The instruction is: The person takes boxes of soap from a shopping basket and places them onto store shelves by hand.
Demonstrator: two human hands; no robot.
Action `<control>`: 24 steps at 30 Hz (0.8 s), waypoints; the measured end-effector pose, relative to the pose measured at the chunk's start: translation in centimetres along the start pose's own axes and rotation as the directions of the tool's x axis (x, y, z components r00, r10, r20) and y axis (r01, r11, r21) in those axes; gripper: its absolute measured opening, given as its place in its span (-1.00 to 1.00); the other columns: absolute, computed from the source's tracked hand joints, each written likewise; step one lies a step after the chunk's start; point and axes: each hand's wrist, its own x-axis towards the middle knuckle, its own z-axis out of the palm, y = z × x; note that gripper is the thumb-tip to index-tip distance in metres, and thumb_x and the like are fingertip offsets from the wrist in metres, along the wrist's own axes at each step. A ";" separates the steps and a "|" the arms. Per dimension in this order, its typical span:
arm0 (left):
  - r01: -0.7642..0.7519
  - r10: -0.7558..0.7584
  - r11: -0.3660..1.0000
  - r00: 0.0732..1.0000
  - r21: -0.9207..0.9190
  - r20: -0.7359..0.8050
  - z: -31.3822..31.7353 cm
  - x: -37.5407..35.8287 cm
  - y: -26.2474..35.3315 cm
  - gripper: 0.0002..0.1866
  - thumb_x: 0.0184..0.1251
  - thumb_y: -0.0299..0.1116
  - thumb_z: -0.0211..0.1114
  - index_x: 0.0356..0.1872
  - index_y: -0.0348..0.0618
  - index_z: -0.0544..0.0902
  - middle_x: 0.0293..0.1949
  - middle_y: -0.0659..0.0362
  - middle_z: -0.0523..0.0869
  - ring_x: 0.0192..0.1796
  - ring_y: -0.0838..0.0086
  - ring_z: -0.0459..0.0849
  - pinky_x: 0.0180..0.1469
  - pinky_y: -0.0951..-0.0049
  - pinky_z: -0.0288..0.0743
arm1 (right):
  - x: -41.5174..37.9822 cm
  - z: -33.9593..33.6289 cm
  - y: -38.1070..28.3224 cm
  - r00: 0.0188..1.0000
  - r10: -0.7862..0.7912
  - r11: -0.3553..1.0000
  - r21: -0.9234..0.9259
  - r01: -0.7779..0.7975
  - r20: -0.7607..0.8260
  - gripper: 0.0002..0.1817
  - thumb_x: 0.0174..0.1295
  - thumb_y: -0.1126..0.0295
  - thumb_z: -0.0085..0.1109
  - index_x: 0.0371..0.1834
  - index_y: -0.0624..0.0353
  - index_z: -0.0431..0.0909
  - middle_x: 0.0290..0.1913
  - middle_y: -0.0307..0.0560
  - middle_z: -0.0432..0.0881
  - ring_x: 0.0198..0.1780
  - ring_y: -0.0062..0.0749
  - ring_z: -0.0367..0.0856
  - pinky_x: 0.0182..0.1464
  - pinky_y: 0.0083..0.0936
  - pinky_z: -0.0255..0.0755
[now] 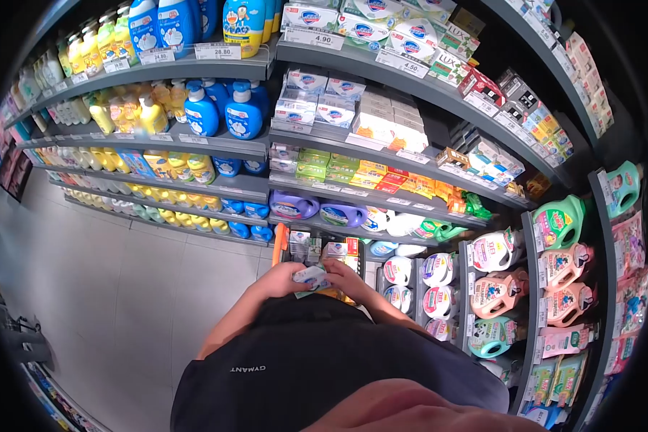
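Close to my body, my left hand is closed around the left side of a white soap box with blue print. My right hand has its fingers closed on the right end of the same box. Just beyond my hands is an orange-edged cart with several boxed goods in it. Among these are white boxes and a red box. My forearms and dark shirt hide the cart's near part.
Ahead, shelves hold white soap packs, blue pump bottles and purple jugs. Detergent jugs fill the racks close on my right. Grey tiled floor stretches out to the left, with another low shelf at bottom left.
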 end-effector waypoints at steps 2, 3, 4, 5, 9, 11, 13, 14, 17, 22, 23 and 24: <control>-0.090 0.089 0.995 0.996 0.048 0.020 0.2 0.5 -0.4 -0.57 0.17 -0.13 0.52 -0.04 -0.20 0.71 -0.10 -0.04 0.77 -0.04 0.09 0.75 0.03 0.22 0.58 | 0.3 -1.0 0.5 0.998 -0.010 0.996 -0.083 0.015 0.060 -0.55 0.43 0.38 0.17 0.33 0.24 0.39 0.11 -0.12 0.56 0.12 -0.48 0.55 0.11 -0.52 0.45; -0.108 0.106 0.991 0.994 0.082 0.031 0.0 0.9 0.0 -0.56 0.16 -0.11 0.51 -0.04 -0.19 0.71 -0.09 -0.04 0.76 -0.02 0.07 0.74 0.04 0.21 0.58 | 0.5 -1.1 1.2 0.997 -0.059 0.995 -0.082 0.063 0.056 -0.56 0.44 0.38 0.16 0.34 0.23 0.39 0.12 -0.12 0.56 0.11 -0.50 0.55 0.09 -0.54 0.45; -0.127 0.122 0.985 0.992 0.116 0.043 -0.3 1.3 0.2 -0.55 0.15 -0.10 0.51 -0.04 -0.19 0.71 -0.08 -0.05 0.75 -0.01 0.05 0.73 0.05 0.19 0.57 | 0.1 -0.3 0.0 0.993 -0.106 0.991 -0.080 0.110 0.050 -0.56 0.45 0.37 0.14 0.35 0.22 0.39 0.13 -0.11 0.56 0.10 -0.52 0.55 0.07 -0.55 0.44; -0.218 0.217 0.949 0.976 0.229 0.027 -0.7 2.1 -0.1 -0.50 0.14 -0.06 0.48 -0.01 -0.20 0.69 -0.08 -0.07 0.73 0.02 0.01 0.70 0.06 0.16 0.56 | -0.7 -0.7 -1.7 1.000 -0.013 0.964 -0.264 0.019 0.026 -0.44 0.50 0.17 0.08 0.47 0.15 0.26 0.20 -0.01 0.55 0.14 -0.38 0.57 0.10 -0.45 0.47; -0.293 0.339 0.881 0.939 0.372 -0.063 -7.4 3.8 6.1 -0.50 0.14 -0.10 0.49 0.01 -0.23 0.66 -0.12 -0.05 0.72 -0.02 0.02 0.70 0.02 0.16 0.56 | 1.7 -2.3 0.2 0.992 -0.108 0.889 0.439 0.128 -0.071 -0.14 0.48 -0.28 -0.16 0.63 0.00 -0.11 0.31 0.23 0.46 0.15 0.03 0.60 0.16 -0.11 0.50; -0.369 0.468 0.821 0.872 0.436 -0.143 -11.4 4.9 9.1 -0.52 0.14 -0.17 0.51 0.00 -0.25 0.65 -0.14 -0.03 0.72 -0.06 0.06 0.71 -0.02 0.21 0.56 | 1.4 -2.3 -0.4 0.987 -0.137 0.886 0.436 0.160 -0.083 -0.20 0.51 -0.25 -0.19 0.62 0.01 -0.06 0.25 0.22 0.51 0.11 -0.03 0.63 0.15 -0.14 0.51; -0.397 0.527 0.788 0.830 0.471 -0.183 -15.7 4.8 15.0 -0.53 0.15 -0.21 0.52 0.02 -0.25 0.63 -0.11 -0.02 0.71 -0.06 0.09 0.71 -0.01 0.24 0.56 | 0.8 -1.8 -0.8 0.986 -0.145 0.894 0.415 0.168 -0.085 -0.22 0.52 -0.24 -0.21 0.61 0.00 -0.04 0.21 0.21 0.54 0.08 -0.04 0.65 0.14 -0.15 0.52; -0.430 0.564 0.776 0.801 0.462 -0.200 -17.5 4.7 18.0 -0.52 0.15 -0.23 0.52 0.03 -0.25 0.62 -0.10 -0.01 0.72 -0.05 0.11 0.72 0.00 0.26 0.56 | 0.6 -1.6 -0.9 0.987 -0.141 0.894 0.417 0.163 -0.084 -0.23 0.52 -0.23 -0.21 0.60 0.00 -0.03 0.20 0.21 0.55 0.07 -0.04 0.66 0.13 -0.16 0.53; -0.431 0.680 0.670 0.683 0.604 -0.266 -21.8 5.2 25.3 -0.53 0.20 -0.27 0.50 0.09 -0.20 0.58 -0.07 -0.01 0.73 -0.01 0.13 0.72 0.06 0.27 0.55 | 0.9 -1.7 0.4 0.988 -0.119 0.882 0.448 0.149 -0.094 -0.27 0.52 -0.25 -0.21 0.56 -0.03 0.08 0.15 0.20 0.58 0.06 -0.02 0.67 0.11 -0.16 0.54; -0.298 0.889 0.327 0.420 0.897 -0.184 -26.6 8.8 32.3 -0.54 0.25 -0.26 0.47 0.13 -0.17 0.57 0.00 -0.06 0.71 0.07 -0.06 0.66 0.11 0.15 0.54 | 0.2 -1.2 1.4 0.993 -0.100 0.886 0.449 0.116 -0.059 -0.31 0.55 -0.17 -0.23 0.51 0.13 0.19 0.11 0.16 0.59 0.05 -0.08 0.65 0.10 -0.20 0.53; -0.279 0.885 0.346 0.414 0.896 -0.213 -26.9 9.3 33.2 -0.55 0.26 -0.28 0.45 0.15 -0.16 0.61 0.05 -0.07 0.68 0.09 -0.02 0.66 0.13 0.15 0.53 | -0.2 -1.0 1.2 0.994 -0.100 0.893 0.436 0.112 -0.050 -0.31 0.55 -0.15 -0.23 0.49 0.17 0.22 0.11 0.15 0.60 0.05 -0.10 0.65 0.11 -0.21 0.53; -0.260 0.877 0.355 0.424 0.898 -0.224 -27.1 9.6 34.1 -0.53 0.26 -0.29 0.44 0.18 -0.14 0.58 0.09 -0.09 0.63 0.14 -0.02 0.61 0.17 0.14 0.51 | -0.4 -0.9 1.0 0.994 -0.101 0.900 0.422 0.109 -0.041 -0.31 0.56 -0.14 -0.24 0.47 0.21 0.25 0.11 0.14 0.60 0.05 -0.12 0.64 0.11 -0.23 0.53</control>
